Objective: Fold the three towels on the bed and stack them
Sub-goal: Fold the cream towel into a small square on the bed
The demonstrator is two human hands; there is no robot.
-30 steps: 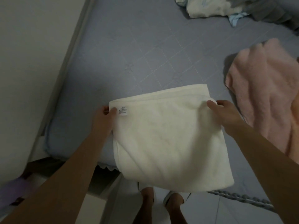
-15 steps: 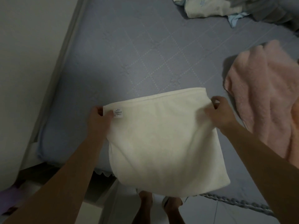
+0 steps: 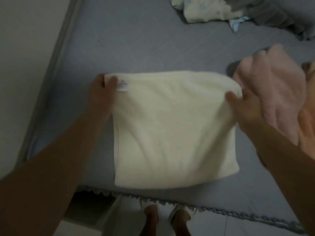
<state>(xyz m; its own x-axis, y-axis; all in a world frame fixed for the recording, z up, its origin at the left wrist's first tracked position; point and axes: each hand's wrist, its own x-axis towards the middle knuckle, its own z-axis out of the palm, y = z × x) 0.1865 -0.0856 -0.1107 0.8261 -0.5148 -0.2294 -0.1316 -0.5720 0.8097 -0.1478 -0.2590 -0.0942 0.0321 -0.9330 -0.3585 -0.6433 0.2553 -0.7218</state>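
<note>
We hold the cream towel (image 3: pixel 170 126) by its two far corners, spread over the near part of the bed (image 3: pixel 144 45), its lower edge lying just short of the bed's scalloped trim (image 3: pixel 170 202). Beyond the towel's far edge we have a wide bare stretch of blue quilted sheet, open up to the crumpled bedding (image 3: pixel 209 9) at the top of the frame. To our left the bed's edge runs along a pale wall (image 3: pixel 25 48), with a strip of sheet between it and the towel. To our right the room is tighter: the pink towel (image 3: pixel 272 92) lies heaped just beside the cream one's right corner, and an orange towel (image 3: pixel 306 120) rests against it at the frame's edge. Our left hand (image 3: pixel 100 92) is pinched on the far left corner, thumb on top next to the small white label (image 3: pixel 122 86), fingers tucked under. Our right hand (image 3: pixel 245 108) is clamped on the far right corner in the same way, thumb over the cloth, knuckles close against the pink towel. Both forearms reach forward, well apart, the towel's full width between them. Our feet (image 3: pixel 167 217) stand on the floor below the trim.
</note>
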